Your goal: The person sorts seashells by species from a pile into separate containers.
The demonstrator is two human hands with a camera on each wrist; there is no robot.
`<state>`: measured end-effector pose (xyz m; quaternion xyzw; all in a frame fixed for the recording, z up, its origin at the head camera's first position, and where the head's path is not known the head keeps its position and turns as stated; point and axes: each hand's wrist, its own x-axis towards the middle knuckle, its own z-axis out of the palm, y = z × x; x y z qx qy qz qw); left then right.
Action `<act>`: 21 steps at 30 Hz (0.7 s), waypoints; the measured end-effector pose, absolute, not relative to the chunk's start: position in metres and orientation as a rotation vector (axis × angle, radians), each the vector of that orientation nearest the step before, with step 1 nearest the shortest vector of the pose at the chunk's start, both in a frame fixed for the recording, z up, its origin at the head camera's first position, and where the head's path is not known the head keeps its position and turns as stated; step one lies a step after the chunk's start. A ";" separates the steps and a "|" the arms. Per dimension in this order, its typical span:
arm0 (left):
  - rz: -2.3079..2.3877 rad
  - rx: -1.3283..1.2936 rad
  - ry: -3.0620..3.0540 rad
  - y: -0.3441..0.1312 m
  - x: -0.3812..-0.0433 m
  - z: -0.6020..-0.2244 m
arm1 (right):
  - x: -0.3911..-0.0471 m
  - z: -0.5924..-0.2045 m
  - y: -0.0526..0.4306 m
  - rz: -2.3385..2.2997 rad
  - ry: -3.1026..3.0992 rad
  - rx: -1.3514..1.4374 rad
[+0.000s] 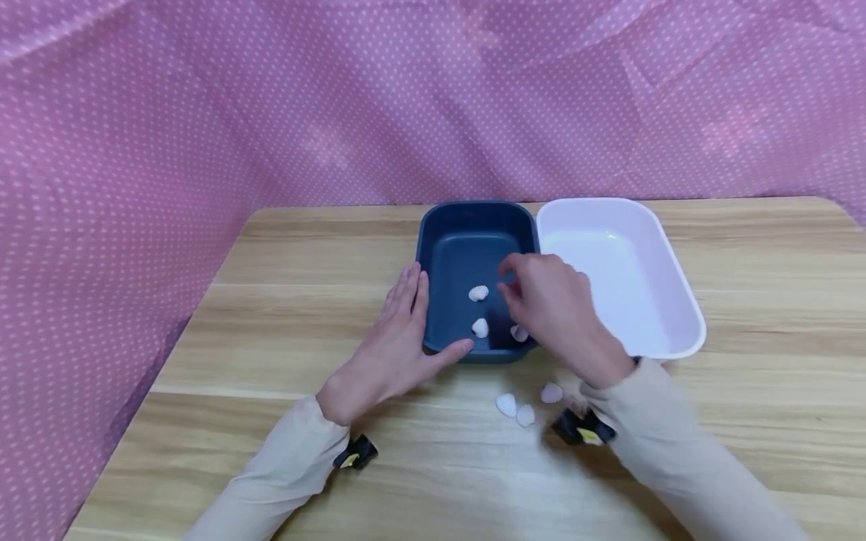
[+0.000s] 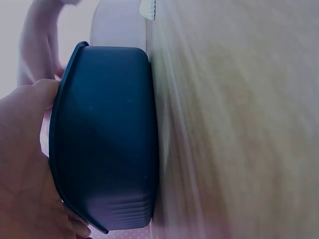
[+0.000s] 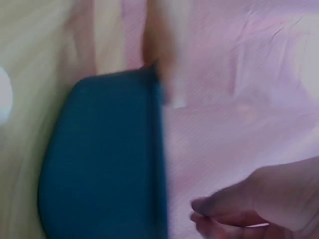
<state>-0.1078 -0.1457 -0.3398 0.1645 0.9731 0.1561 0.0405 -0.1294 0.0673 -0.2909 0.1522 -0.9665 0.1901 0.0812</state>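
A dark blue tray (image 1: 467, 252) holds three white seashells, among them a shell (image 1: 478, 293) near its middle and another shell (image 1: 480, 327) near the front wall. My right hand (image 1: 551, 300) is above the tray's right side and partly hides the third shell (image 1: 519, 333). Its thumb and index finger are bent with a gap between them, and no shell shows there. Resting on the tray's front-left corner is my left hand (image 1: 392, 342), fingers straight along the left rim, thumb over the front rim. In the left wrist view, that thumb touches the tray's rim (image 2: 57, 114).
To the right of the blue tray, against it, stands a white tray (image 1: 683, 300). Three loose shells lie on the wooden table (image 1: 271, 330) in front, one a pale shell (image 1: 506, 406). Behind the table hangs a pink dotted cloth (image 1: 379, 113).
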 end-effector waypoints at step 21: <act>0.446 0.506 2.999 -0.143 -0.107 -0.341 | -0.052 -0.339 0.127 0.488 -3.078 0.708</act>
